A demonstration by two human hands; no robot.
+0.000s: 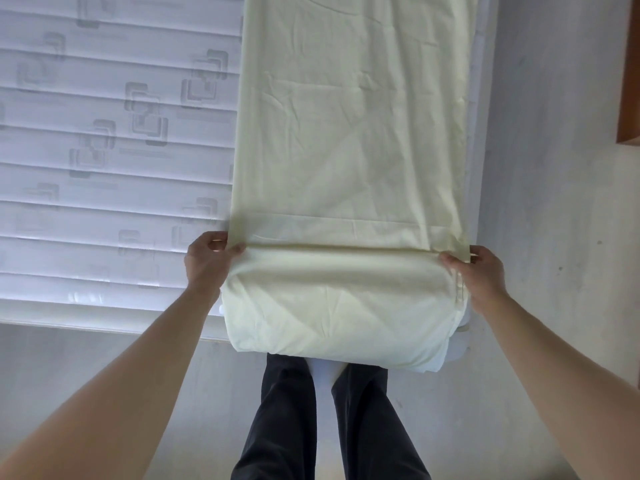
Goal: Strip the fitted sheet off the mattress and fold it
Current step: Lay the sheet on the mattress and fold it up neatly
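Pinching a raised fold of the one pale yellow fitted sheet (349, 140), the left hand (207, 258) at centre-left and the right hand (479, 275) at centre-right each curl thumb and fingers over an end of it. The sheet runs as a long strip from frame top down between both hands, drooping over the edge of the single mattress (104, 150) toward two dark trouser legs (287, 410).

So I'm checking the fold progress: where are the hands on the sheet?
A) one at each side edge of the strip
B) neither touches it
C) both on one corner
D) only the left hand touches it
A: the left hand and right hand grip opposite side edges of the sheet.
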